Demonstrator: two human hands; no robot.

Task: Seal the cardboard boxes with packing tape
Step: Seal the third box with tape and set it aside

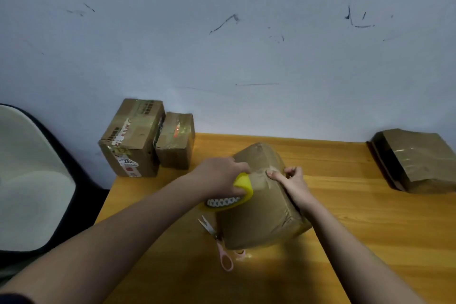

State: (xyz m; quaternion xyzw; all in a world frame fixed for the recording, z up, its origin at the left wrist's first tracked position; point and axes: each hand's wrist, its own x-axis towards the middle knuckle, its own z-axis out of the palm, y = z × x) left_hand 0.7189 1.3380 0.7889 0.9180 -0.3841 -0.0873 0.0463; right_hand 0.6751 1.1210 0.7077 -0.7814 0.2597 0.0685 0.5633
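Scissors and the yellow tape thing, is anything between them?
No. In the head view, only bare table shows between the scissors and the tape dispenser gripped by the left hand.

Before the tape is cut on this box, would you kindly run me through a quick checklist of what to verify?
1. Left hand holds the tape roll against the box: ok.
2. Right hand pins the tape end on top: ok.
3. Scissors within reach, beside the box: ok.
4. A hand free to take them: not ok.
5. Tape lying smooth: cannot tell.
6. Box steady on the table: cannot tell, it looks tilted.
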